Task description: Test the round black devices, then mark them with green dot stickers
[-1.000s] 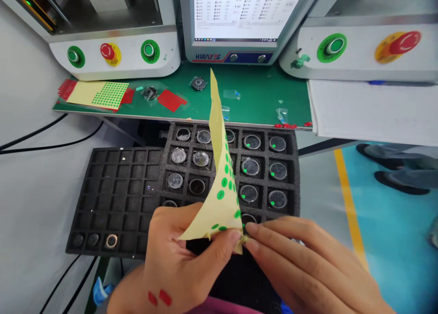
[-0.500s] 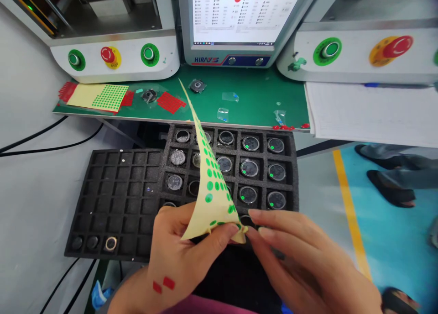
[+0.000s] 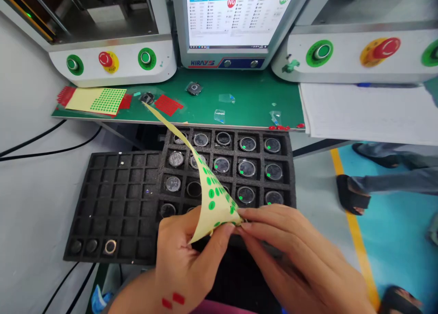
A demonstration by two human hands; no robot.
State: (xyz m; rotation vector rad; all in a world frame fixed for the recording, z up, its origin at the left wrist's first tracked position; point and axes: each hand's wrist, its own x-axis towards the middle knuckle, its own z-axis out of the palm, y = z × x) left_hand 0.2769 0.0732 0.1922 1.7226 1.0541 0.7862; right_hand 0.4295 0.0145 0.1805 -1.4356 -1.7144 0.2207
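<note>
My left hand (image 3: 195, 254) is closed on a pale yellow sheet of round green stickers (image 3: 214, 197), its thumb pressing the lower edge. The sheet is bent, and its far corner sticks up to the left. At the sheet's right corner, the fingertips of my right hand (image 3: 290, 245) pinch the edge; whether a loose sticker is between them is hidden. Beneath the sheet lies a black foam tray (image 3: 234, 180) of round, watch-like parts, such as one round part (image 3: 247, 169) with a green dot. Two red marks show on my left wrist.
Left of it is a second black tray (image 3: 114, 200) with several round parts. A green shelf (image 3: 246, 108) holds sticker sheets (image 3: 107, 99), red stickers (image 3: 168, 105), plastic scraps and papers (image 3: 342, 113). Behind stand a monitor (image 3: 236, 19) and machines with buttons. Another person's foot (image 3: 354, 195) is at right.
My right fingertips have come in against the sheet's right corner. The sheet's far corner has swung left and down. The other person's feet have shifted.
</note>
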